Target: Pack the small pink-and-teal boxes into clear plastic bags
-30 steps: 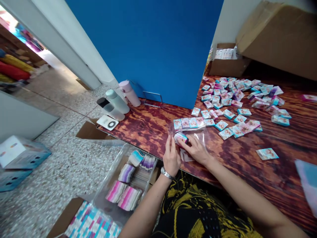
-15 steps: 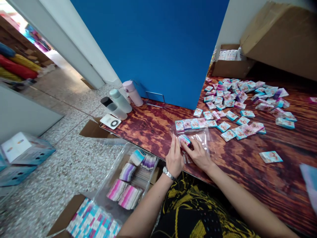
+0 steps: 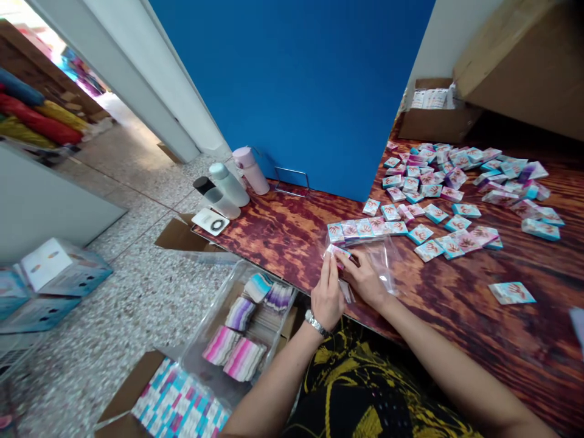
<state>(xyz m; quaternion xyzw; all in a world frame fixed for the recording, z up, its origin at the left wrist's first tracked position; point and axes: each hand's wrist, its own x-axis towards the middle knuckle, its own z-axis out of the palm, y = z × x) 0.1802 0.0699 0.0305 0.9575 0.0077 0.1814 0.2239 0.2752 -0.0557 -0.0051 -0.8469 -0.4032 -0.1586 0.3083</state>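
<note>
My left hand (image 3: 327, 296) and my right hand (image 3: 366, 279) meet at the near edge of the wooden table (image 3: 456, 292). Together they pinch one small pink and teal box (image 3: 338, 251) at the mouth of a clear plastic bag (image 3: 385, 264) that lies flat on the table under my right hand. A row of several like boxes (image 3: 365, 229) lines up just beyond the bag. Many more small boxes (image 3: 451, 182) lie scattered over the far right of the table.
Three bottles (image 3: 228, 185) and a small white device (image 3: 210, 221) sit at the table's left corner by a blue panel (image 3: 296, 91). Below the edge stand a clear bin of card stacks (image 3: 246, 328) and a carton of boxes (image 3: 177, 407). Cardboard boxes (image 3: 433, 112) sit far right.
The view has drifted left. My hands have lifted the small box slightly toward the bag's left end; the bag has shifted a little under my right hand.
</note>
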